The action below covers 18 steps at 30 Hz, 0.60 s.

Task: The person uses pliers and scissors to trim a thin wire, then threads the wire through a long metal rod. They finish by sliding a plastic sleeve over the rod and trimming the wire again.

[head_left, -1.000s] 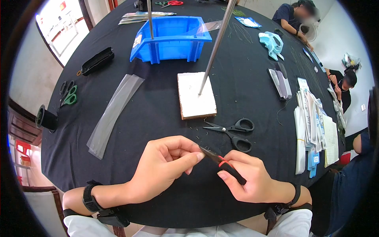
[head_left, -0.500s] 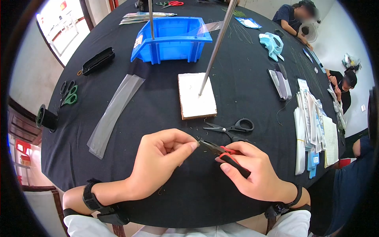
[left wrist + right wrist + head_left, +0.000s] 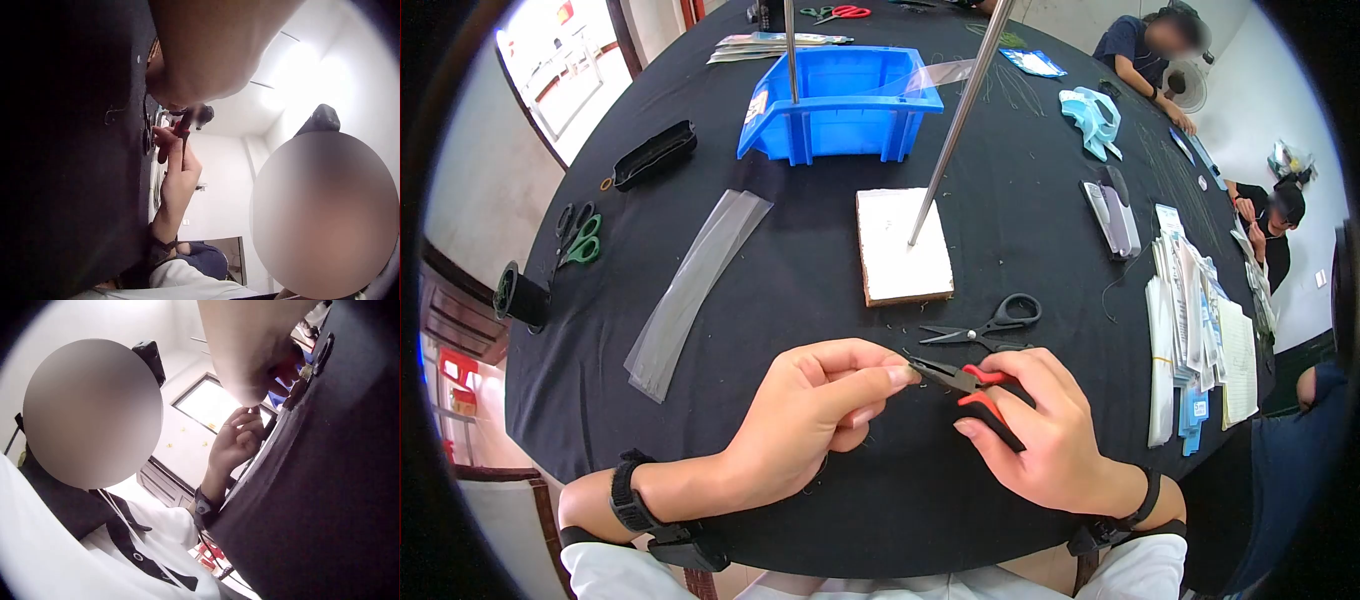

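My right hand [image 3: 1050, 435] grips a pair of needle-nose pliers [image 3: 948, 376] with red and black handles. The handles are spread apart, and the tips point left toward my left hand [image 3: 805, 420]. With thumb and forefinger my left hand pinches a small thin piece, mostly hidden, right at the pliers' tips; its kind I cannot tell. A fine strand shows below that palm. In the left wrist view the pliers [image 3: 182, 132] stand in the right hand. Black scissors [image 3: 990, 328] lie just beyond the pliers, partly covered by the right hand.
Beyond stands a white-topped block [image 3: 905, 250] with a metal rod [image 3: 960, 115] rising in front of a blue bin [image 3: 850, 135]. Clear plastic sleeves [image 3: 695, 300] lie left; a stapler [image 3: 1112, 215] and packets [image 3: 1185, 330] lie right. Two people sit at the far right.
The pliers' handles have gone from pressed together to spread. My left fingers drew back left from the tips, then came in again beside them.
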Available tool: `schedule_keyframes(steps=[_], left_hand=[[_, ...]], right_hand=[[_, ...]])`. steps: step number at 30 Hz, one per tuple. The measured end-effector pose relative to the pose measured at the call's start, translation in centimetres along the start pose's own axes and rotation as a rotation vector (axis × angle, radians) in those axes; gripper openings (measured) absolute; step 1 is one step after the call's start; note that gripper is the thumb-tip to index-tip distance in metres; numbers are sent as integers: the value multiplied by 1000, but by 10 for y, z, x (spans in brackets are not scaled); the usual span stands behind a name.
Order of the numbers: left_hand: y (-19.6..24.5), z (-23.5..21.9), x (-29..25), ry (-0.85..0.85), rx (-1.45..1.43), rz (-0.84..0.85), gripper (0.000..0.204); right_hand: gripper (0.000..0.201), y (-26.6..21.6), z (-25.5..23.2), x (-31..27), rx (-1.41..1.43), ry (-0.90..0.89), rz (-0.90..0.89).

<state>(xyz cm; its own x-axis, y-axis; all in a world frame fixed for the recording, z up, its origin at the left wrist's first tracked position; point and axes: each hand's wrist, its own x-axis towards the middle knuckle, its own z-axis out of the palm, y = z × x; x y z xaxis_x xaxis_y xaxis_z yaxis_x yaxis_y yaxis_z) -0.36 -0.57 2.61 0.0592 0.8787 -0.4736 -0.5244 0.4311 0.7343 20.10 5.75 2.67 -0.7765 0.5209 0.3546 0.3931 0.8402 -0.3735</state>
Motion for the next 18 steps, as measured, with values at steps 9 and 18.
schedule_keyframes(steps=[9, 18], left_hand=[[0, 3, -6, -26, 244, 86, 16], [-6, 3, -8, 4, 530, 311, 17]], right_hand=[[21, 4, 1, -3, 102, 12, -19], [19, 9, 3, -4, 124, 7, -21]])
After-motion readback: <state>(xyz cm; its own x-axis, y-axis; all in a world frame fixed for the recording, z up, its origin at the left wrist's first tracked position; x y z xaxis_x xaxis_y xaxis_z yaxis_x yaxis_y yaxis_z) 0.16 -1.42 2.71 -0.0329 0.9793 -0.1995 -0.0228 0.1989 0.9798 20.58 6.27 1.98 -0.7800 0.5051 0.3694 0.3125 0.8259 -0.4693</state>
